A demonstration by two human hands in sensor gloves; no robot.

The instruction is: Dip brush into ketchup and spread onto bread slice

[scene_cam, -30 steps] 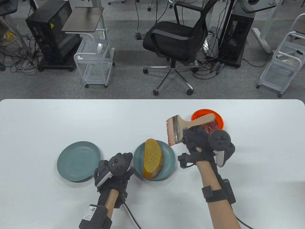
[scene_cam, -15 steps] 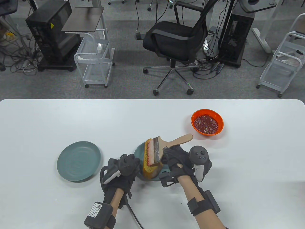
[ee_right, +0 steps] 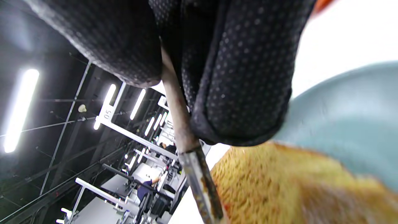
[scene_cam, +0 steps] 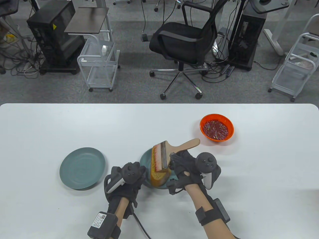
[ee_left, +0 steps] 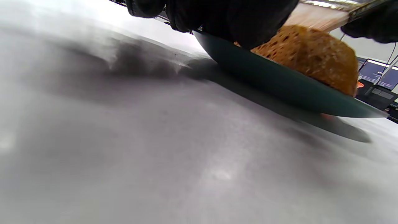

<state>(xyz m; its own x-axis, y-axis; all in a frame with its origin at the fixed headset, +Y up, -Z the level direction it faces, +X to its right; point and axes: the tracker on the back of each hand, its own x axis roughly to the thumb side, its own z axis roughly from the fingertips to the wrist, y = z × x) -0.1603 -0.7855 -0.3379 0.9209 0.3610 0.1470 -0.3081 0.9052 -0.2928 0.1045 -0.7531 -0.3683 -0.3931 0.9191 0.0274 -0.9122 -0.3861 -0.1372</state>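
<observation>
Brush (scene_cam: 164, 155) shifted slightly on bread slice (scene_cam: 159, 177), right hand (scene_cam: 185, 166) fingers gripping its handle, left hand (scene_cam: 128, 175) holding plate rim (scene_cam: 144, 159)

We see our left hand (scene_cam: 129, 178) and right hand (scene_cam: 185, 168) in black gloves; close up in the right wrist view the fabric carries a fine dotted texture. A dark grey tracker with small round buttons and a pale grey handle sits on each hand's back. Bare skin shows on both forearms. Black straps hold boxes there; the lower-left one bears a white label, and a black cable trails from it.
</observation>
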